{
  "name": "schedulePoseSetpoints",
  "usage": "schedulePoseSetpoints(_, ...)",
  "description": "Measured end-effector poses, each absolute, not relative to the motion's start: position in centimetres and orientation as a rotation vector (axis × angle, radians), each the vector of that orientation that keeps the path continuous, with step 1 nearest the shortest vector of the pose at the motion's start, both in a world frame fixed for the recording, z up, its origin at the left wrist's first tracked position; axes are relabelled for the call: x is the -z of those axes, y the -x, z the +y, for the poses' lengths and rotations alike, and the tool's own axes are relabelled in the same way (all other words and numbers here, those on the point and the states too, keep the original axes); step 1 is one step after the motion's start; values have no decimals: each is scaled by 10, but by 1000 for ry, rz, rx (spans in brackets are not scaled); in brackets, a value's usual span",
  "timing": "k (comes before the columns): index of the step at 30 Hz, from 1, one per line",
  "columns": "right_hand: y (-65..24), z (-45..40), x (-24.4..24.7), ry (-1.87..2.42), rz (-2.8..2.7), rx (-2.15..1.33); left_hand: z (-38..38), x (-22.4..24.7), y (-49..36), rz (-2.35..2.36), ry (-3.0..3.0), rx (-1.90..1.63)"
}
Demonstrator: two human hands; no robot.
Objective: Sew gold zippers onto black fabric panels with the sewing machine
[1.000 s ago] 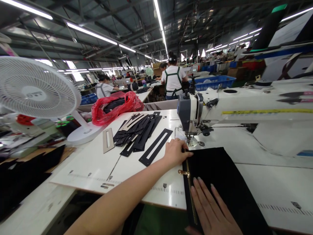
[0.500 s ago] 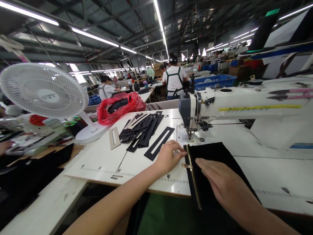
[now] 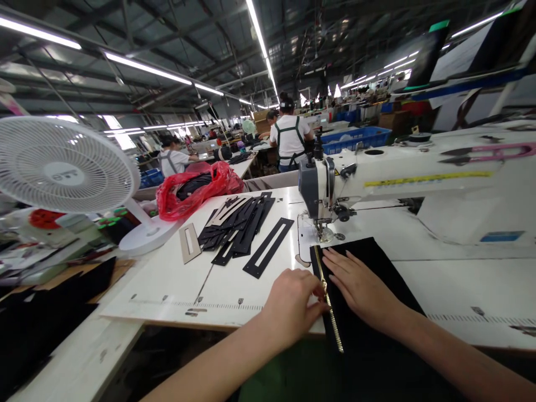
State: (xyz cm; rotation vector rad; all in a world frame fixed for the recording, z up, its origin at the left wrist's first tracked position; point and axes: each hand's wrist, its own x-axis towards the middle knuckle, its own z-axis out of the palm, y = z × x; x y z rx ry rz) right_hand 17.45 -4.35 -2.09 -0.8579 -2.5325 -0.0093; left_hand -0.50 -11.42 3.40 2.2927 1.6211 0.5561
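A black fabric panel (image 3: 383,268) lies on the sewing table, its lower part hanging over the front edge. Along its left side runs a gold metal zipper (image 3: 334,325). My left hand (image 3: 295,301) is closed at the zipper, thumb and fingertips pinching about the slider, which they mostly cover. Flat on the fabric just right of the zipper rests my right hand (image 3: 362,287), fingers stretched toward the machine. The sewing machine (image 3: 320,195) stands right behind the panel, its presser foot (image 3: 324,233) just beyond the zipper's far end.
Left of the machine lie a single black slotted strip (image 3: 268,248), a pile of black strips (image 3: 238,223) and a beige slotted piece (image 3: 190,244). A red plastic bag (image 3: 196,192) and a white fan (image 3: 67,167) stand behind. Pink-handled snips (image 3: 489,152) rest on the machine arm.
My left hand has moved down along the zipper from its upper end to the slider. My right hand has slid forward and flattened on the fabric. The view has shifted slightly right.
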Motion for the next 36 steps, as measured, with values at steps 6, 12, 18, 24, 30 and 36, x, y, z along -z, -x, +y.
schedulePoseSetpoints(6, -176, -41, 22, 861, -2479, -36, -115, -32, 10, 1560, -2310, -650)
schedulePoseSetpoints(12, -176, -47, 3, 1020, -2331, -67, -93, -22, 20, 1479, -2456, -437)
schedulePoseSetpoints(18, -163, -41, -5, 1236, -2361, -188, -95, -19, 18, 1502, -2440, -424)
schedulePoseSetpoints(24, -167, -35, -2, 1213, -2435, -225, -94, -20, 18, 1483, -2440, -466)
schedulePoseSetpoints(30, -171, -35, -2, 1187, -2458, -247, -94, -21, 21, 1462, -2445, -497)
schedulePoseSetpoints(36, -172, -35, 0, 1175, -2457, -229, -94, -19, 21, 1467, -2455, -512)
